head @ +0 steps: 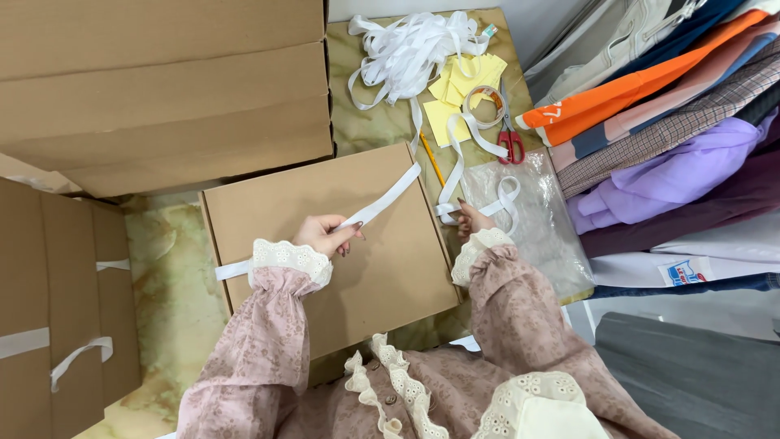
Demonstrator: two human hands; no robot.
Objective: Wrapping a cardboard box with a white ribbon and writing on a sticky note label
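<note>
Head view: flat brown cardboard box (pixel 325 244) at centre, closed; white fabric ribbon (pixel 382 202) laid diagonally across its lid, untied, running off toward the 8 and 1 o'clock edges. Left hand (pixel 323 234) pinches the ribbon mid-lid; right hand (pixel 473 218), at 3 o'clock, grips its looped end. Judged: wrapping begun, knot outstanding.

Small garment packing room, likely clothing shop back area. Evidence: stacked flat cardboard boxes (pixel 162 89) along marbled worktable (pixel 162 284); folded garments (pixel 674 122) piled at side; bundle of white ribbon (pixel 414 49); yellow paper slips (pixel 463 89); red-handled scissors (pixel 510 138); clear plastic bag (pixel 544 219).
</note>
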